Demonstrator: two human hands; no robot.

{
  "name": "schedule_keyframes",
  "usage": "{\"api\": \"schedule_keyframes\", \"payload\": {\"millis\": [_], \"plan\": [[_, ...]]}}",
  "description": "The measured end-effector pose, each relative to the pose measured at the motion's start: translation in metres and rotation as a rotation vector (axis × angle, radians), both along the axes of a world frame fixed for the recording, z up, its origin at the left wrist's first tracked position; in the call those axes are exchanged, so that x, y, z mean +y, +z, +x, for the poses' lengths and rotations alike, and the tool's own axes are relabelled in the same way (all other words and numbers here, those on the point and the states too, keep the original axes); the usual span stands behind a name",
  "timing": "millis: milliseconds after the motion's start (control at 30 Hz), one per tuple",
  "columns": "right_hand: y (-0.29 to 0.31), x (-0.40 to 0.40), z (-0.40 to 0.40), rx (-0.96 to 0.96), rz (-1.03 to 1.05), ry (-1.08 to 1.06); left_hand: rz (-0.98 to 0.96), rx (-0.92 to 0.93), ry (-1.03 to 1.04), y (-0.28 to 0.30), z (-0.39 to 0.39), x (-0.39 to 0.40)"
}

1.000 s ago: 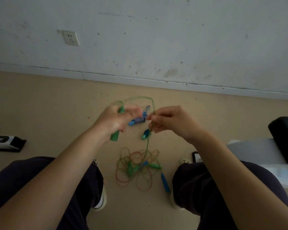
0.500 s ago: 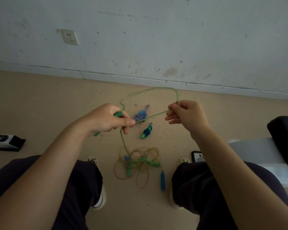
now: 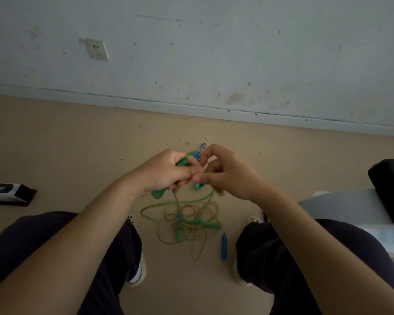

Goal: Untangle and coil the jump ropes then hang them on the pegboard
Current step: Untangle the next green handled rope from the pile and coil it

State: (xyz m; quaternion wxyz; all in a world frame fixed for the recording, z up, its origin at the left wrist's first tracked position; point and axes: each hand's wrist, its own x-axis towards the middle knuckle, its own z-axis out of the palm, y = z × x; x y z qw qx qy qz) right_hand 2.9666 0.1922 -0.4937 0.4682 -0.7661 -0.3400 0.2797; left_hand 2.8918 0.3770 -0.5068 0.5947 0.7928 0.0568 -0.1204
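My left hand [image 3: 166, 171] grips a green jump-rope handle [image 3: 159, 193], whose ends stick out above and below the fist. My right hand [image 3: 228, 173] is curled beside it, fingertips meeting the left hand's, pinching the thin green cord [image 3: 200, 197] that loops down from the hands. On the floor between my feet lies a tangle of green and orange ropes [image 3: 187, 221] with green handles in it. A blue handle [image 3: 224, 246] lies to the tangle's right. A blue striped rope bundle [image 3: 201, 147] shows behind my hands.
A white wall with a socket [image 3: 97, 50] stands ahead above the beige floor. A black and white object [image 3: 8, 193] lies at the far left. A white seat [image 3: 350, 208] with a black item [image 3: 389, 185] stands at the right. My knees flank the tangle.
My right hand has come back from its spread position to meet the left hand. The high green loop between the hands has gone; a loop of cord now hangs below them.
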Motion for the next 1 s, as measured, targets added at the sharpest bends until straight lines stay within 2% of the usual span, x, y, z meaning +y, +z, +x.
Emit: {"api": "schedule_keyframes", "payload": {"millis": [133,200,333,400,500,600,667,733,867,933,1000], "plan": [[0.003,-0.005,0.011,-0.179,-0.095,-0.021,0.004,0.093,-0.091,0.006,0.0,0.019],[0.006,-0.009,0.018,-0.252,-0.141,-0.078,0.124,0.118,-0.128,0.01,-0.003,0.031],[0.006,-0.02,0.032,-0.275,-0.122,-0.211,0.262,0.102,-0.014,0.011,-0.005,0.046],[0.004,-0.02,0.03,-0.294,-0.083,-0.191,0.207,0.049,0.054,0.012,-0.005,0.043],[0.002,-0.015,0.019,-0.382,-0.083,-0.123,-0.038,0.029,-0.025,0.013,-0.004,0.027],[-0.001,-0.005,0.008,-0.254,0.039,-0.013,-0.155,0.028,-0.087,0.008,-0.001,0.008],[-0.006,0.002,0.001,-0.091,0.066,0.062,-0.144,0.029,-0.071,0.005,0.001,0.001],[-0.009,0.006,-0.001,-0.009,0.004,0.076,-0.072,0.041,-0.053,0.004,0.002,0.003],[-0.007,0.006,0.006,-0.122,-0.106,0.047,0.042,0.089,-0.092,0.011,0.001,0.023],[0.001,0.002,0.012,-0.149,-0.072,0.011,0.081,0.086,-0.073,0.017,-0.002,0.038],[0.008,-0.009,0.022,-0.179,-0.004,-0.121,0.087,0.067,-0.032,0.023,-0.005,0.053]]}}
